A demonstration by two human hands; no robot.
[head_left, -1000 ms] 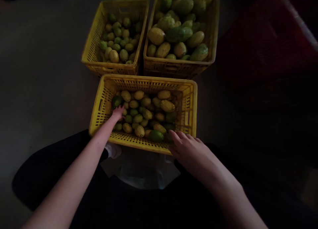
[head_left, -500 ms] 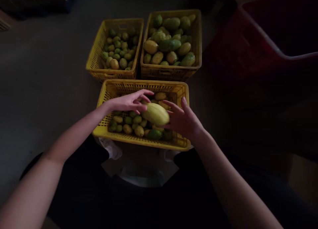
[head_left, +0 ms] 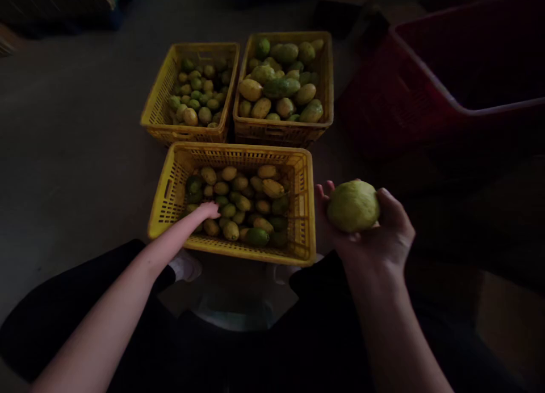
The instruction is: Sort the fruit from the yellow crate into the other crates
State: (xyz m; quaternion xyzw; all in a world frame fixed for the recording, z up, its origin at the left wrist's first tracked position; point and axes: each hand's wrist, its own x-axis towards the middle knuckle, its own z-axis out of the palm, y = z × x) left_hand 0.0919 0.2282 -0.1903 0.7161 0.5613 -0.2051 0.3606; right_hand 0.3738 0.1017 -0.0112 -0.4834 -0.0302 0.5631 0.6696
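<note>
My right hand is closed around a large yellow-green fruit, oval with slightly bumpy skin, held to the right of the near yellow crate. Inside that crate lie many green and yellow fruits, among them a dark green one and a yellowish one. My left hand reaches down into the crate's left half, its small-looking fingers drawn together against the fruits. Whatever those fingertips grip, if anything, is hidden.
Behind the near crate stand a yellow crate of smaller fruits on the left and a yellow crate of larger fruits on the right. A big red bin stands at the right. The light is dim.
The large fruit, held between both hands over the crate before, is now in my right hand, out to the right. My left hand has moved down and left among the crate's fruits.
</note>
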